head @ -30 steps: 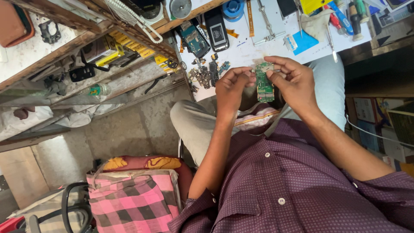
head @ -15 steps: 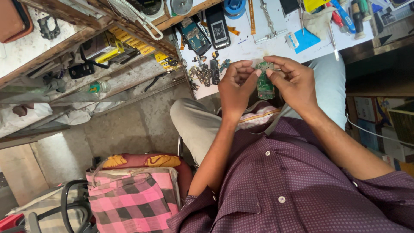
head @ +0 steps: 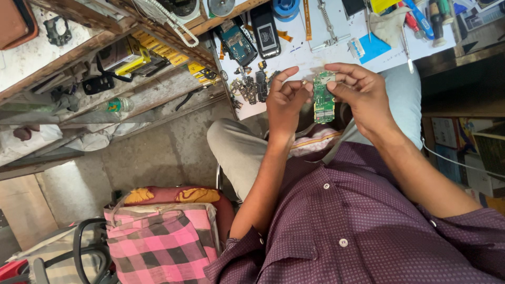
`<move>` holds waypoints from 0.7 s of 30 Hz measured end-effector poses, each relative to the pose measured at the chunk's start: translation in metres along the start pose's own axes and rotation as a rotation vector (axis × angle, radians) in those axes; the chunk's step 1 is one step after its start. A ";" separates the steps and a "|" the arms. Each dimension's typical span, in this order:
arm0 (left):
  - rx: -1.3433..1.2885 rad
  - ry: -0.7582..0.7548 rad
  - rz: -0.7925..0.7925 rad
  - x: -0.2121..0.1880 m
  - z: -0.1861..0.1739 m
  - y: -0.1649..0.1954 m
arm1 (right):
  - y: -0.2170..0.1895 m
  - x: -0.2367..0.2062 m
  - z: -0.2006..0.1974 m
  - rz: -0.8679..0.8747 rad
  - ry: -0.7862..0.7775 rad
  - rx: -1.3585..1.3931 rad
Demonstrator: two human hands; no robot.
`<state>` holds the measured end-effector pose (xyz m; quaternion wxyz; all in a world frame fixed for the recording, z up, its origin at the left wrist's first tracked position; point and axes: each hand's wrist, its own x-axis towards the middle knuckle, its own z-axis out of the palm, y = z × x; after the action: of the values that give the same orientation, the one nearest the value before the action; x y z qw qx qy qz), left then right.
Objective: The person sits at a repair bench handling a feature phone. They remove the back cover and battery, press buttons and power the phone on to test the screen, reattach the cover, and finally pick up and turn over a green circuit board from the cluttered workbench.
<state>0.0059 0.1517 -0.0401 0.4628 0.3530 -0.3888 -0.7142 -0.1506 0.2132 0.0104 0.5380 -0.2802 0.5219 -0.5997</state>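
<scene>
My right hand [head: 360, 92] is closed around a small green circuit board [head: 324, 102] and holds it upright by its top and right edge, above my lap. My left hand [head: 284, 102] is just left of the board. Its fingers are apart, the index finger raised, and the thumb and fingertips sit close to the board's upper left edge. A tiny pale bit shows at those fingertips, too small to make out. Both hands hover in front of the edge of a white worktop [head: 315, 39].
The worktop carries dismantled phones [head: 265, 23], small metal parts [head: 250, 87], tweezers [head: 329, 26], screwdrivers [head: 421, 16], a blue card [head: 374, 48]. Wooden shelves [head: 131, 58] with yellow boxes stand at left. A pink checked bag [head: 158, 242] lies on the floor by my knee [head: 231, 142].
The left hand has drawn slightly away from the board and spread its fingers. The right hand keeps hold of it. The view has zoomed closer on the hands.
</scene>
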 end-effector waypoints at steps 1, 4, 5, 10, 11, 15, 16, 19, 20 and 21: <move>-0.013 0.001 -0.007 0.000 0.000 0.000 | 0.001 0.000 -0.001 0.006 -0.005 0.020; -0.042 0.008 -0.007 -0.002 0.001 0.000 | 0.003 0.001 -0.003 0.027 -0.007 0.076; -0.024 0.014 0.009 -0.002 0.002 -0.001 | 0.003 0.001 -0.004 0.034 -0.006 0.087; 0.022 0.024 0.041 -0.003 -0.001 -0.007 | 0.004 0.002 -0.005 0.046 -0.003 0.100; 0.014 0.025 0.037 -0.003 -0.002 -0.008 | 0.005 0.002 -0.005 0.046 -0.007 0.094; 0.030 0.038 0.021 -0.003 -0.005 -0.013 | 0.007 0.001 -0.004 0.048 -0.013 0.081; 0.046 0.040 0.021 -0.002 -0.005 -0.013 | 0.007 0.002 -0.004 0.044 -0.011 0.079; -0.040 0.029 -0.035 -0.002 -0.006 -0.012 | 0.008 0.003 -0.005 0.031 -0.017 0.081; -0.030 0.026 -0.031 -0.001 -0.006 -0.012 | 0.008 0.003 -0.006 0.029 -0.014 0.076; -0.020 0.025 -0.027 -0.001 -0.006 -0.011 | 0.009 0.003 -0.006 0.029 -0.011 0.071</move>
<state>0.0069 0.1543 -0.0525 0.4613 0.3627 -0.3709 -0.7198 -0.1541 0.2134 -0.0002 0.5591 -0.2565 0.5014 -0.6084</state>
